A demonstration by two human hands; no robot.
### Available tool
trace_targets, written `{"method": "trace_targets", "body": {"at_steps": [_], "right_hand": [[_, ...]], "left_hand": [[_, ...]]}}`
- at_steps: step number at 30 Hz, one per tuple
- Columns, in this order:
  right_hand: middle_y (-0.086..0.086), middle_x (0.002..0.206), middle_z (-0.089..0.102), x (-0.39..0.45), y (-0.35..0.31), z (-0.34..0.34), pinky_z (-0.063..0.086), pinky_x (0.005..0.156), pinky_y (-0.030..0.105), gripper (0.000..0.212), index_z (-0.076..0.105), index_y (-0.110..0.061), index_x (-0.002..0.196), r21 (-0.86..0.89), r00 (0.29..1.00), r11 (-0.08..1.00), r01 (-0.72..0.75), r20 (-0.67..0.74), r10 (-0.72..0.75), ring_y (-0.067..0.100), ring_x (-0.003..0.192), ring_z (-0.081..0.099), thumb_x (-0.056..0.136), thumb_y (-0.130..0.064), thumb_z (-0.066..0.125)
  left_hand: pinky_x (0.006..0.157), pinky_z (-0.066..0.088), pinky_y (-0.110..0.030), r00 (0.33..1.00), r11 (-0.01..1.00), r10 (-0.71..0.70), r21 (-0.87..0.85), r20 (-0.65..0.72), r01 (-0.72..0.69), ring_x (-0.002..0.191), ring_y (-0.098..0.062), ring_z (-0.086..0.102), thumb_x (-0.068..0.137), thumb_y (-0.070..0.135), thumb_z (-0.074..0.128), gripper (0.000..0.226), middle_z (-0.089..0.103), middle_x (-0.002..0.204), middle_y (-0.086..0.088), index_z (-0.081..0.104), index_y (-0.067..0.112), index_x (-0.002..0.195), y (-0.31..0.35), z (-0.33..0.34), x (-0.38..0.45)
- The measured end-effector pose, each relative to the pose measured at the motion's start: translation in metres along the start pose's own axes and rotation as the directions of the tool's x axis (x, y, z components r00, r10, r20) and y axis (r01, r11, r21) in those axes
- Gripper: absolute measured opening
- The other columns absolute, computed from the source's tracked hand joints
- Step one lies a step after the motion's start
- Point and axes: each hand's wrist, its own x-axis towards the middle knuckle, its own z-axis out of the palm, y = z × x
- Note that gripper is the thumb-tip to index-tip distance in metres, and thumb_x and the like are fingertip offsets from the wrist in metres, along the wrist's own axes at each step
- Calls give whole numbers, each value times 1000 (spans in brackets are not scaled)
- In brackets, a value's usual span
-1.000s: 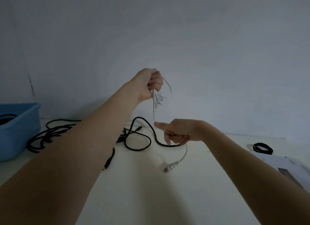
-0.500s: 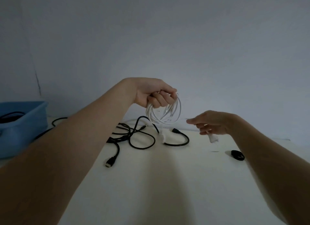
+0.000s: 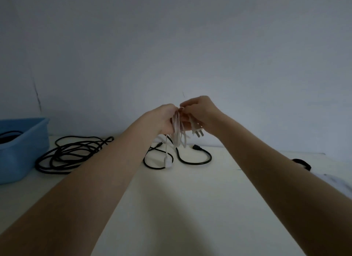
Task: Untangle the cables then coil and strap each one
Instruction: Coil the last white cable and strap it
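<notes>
Both forearms reach out over the pale table (image 3: 190, 208); the left hand (image 3: 163, 120) grips the coiled white cable (image 3: 178, 131) above it, loops and one connector hanging down; the right hand (image 3: 202, 114) pinches the coil's top, its plug (image 3: 197, 130) dangling beneath; behind lie the black cables (image 3: 72, 154); far left, a blue bin (image 3: 28, 141).

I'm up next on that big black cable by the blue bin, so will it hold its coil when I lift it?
Probably not: the black cable lies in loose, uneven loops, unstrapped, so they would likely sag and spread. It looks thicker than the white cable, so probably heavier and springier.
</notes>
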Motion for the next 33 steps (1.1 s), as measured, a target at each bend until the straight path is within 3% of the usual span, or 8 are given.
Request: {"method": "trace_targets", "body": {"at_steps": [3, 6, 11, 14, 18, 26, 28, 33], "right_hand": [[13, 83, 66, -5, 8, 1, 56, 66, 27, 25, 65, 3, 110, -4, 993, 993, 120, 21, -120, 20, 72, 64, 87, 2, 57], [10, 82, 66, -13, 14, 0, 53, 56, 19, 24, 67, 1, 108, 52, 983, 984, 168, 64, -171, 17, 70, 64, 86, 5, 58], [15, 98, 68, -16, 30, -22, 53, 88, 28, 14, 68, 2, 98, 181, 981, 977, 115, 133, -141, 21, 92, 63, 89, -1, 58], [5, 116, 61, -10, 29, -34, 46, 96, 32, 34, 60, -9, 116, 77, 989, 989, 130, 57, -134, 19, 111, 54, 86, -21, 67], [-6, 152, 25, -6, 35, -32, 24, 110, 34, 89, 23, -28, 147, -19, 965, 993, 114, 240, -106, 14, 140, 23, 74, -38, 75], [6, 116, 63, -5, 55, -16, 41, 102, 29, 45, 54, -8, 124, 206, 853, 978, 21, 507, -126, 15, 110, 59, 84, -22, 68], [5, 83, 67, -10, 48, -16, 52, 80, 22, 11, 61, -5, 98, 341, 869, 936, -89, 486, -94, 14, 80, 64, 90, -13, 58], [2, 62, 60, -9, 40, -13, 56, 67, 25, 26, 54, -9, 70, 742, 950, 649, -165, 295, -97, 14, 73, 70, 94, -16, 51]], "left_hand": [[50, 56, -37, 993, 991, 86, -93, -78, -93, 48, -23, 60, 99, 4, 25, 32, 56, 62, -11, 51, 1, 79, -3, 3, 5], [54, 50, -31, 977, 968, 129, -191, -172, -162, 59, -22, 50, 96, 4, 28, 27, 48, 71, -10, 46, 4, 76, -5, 2, 14], [43, 50, -24, 971, 884, 195, -404, -142, -236, 37, -14, 53, 100, 12, 30, 29, 49, 51, -4, 39, 10, 73, 3, 5, 13], [30, 20, -13, 991, 980, 79, -191, 104, -58, 28, -3, 25, 102, 21, 32, 34, 30, 41, 7, 39, 13, 69, 12, -3, 0], [32, 11, -12, 974, 966, -13, 253, 228, -47, 28, -1, 21, 97, 33, 42, 33, 26, 41, 11, 42, 16, 69, 16, -6, -19], [31, 7, -12, 940, 923, -47, 373, 339, -89, 32, -3, 8, 77, 36, 53, 32, 26, 38, 13, 46, 20, 51, 35, 1, -38], [31, 7, -12, 946, 903, -11, 410, 323, -129, 27, -1, 16, 79, 36, 54, 31, 25, 39, 13, 42, 20, 55, 39, 1, -37], [29, 10, -14, 957, 925, 252, 254, 143, -281, 29, -2, 15, 94, 37, 50, 44, 21, 40, 12, 28, 22, 59, 29, 3, -22]]}}
